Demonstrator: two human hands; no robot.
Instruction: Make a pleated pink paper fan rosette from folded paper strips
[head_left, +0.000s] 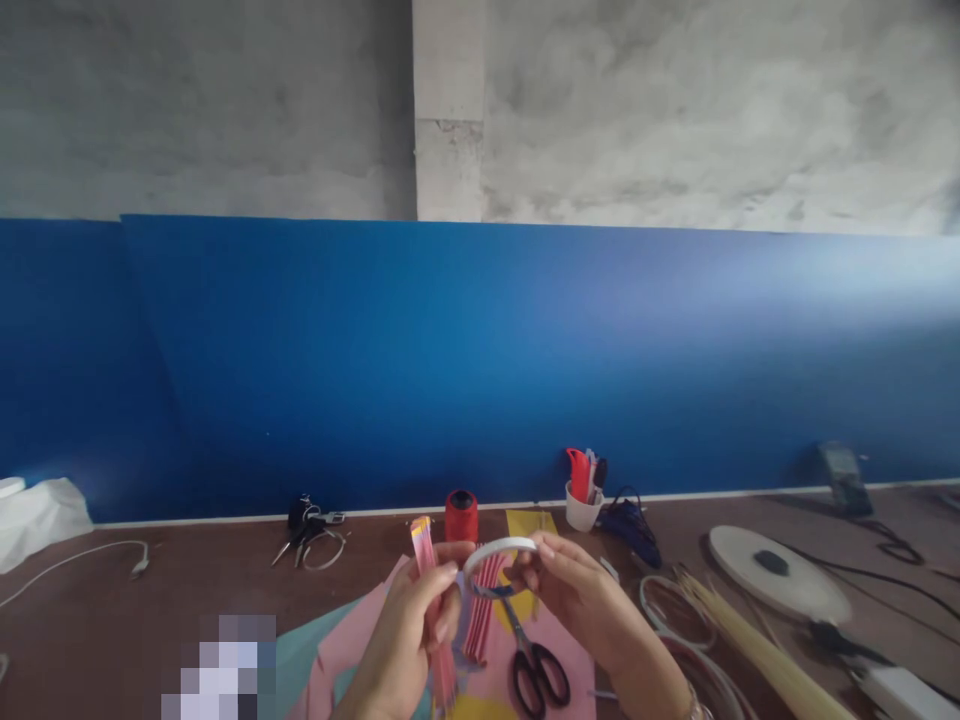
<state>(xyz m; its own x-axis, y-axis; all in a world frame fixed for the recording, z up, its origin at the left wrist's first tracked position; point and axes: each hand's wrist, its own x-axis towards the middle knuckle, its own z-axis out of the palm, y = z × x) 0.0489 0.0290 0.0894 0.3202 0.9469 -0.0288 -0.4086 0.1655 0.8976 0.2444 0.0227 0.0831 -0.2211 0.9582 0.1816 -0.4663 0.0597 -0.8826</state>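
Head view: left hand [409,630] and right hand [577,592] pinch white ring [498,549] over scissors [537,672], red spool [461,515] behind.

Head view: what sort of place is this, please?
Probably a craft workbench against a blue board. Coloured paper sheets, black scissors and a red thread spool sit on the brown table, and the left hand and right hand hold a white ring above them.

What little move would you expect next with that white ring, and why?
Probably press the pink strips against the white ring: the left hand grips them right beside it, the right hand pinches its other side, and the scissors lie below on the paper.
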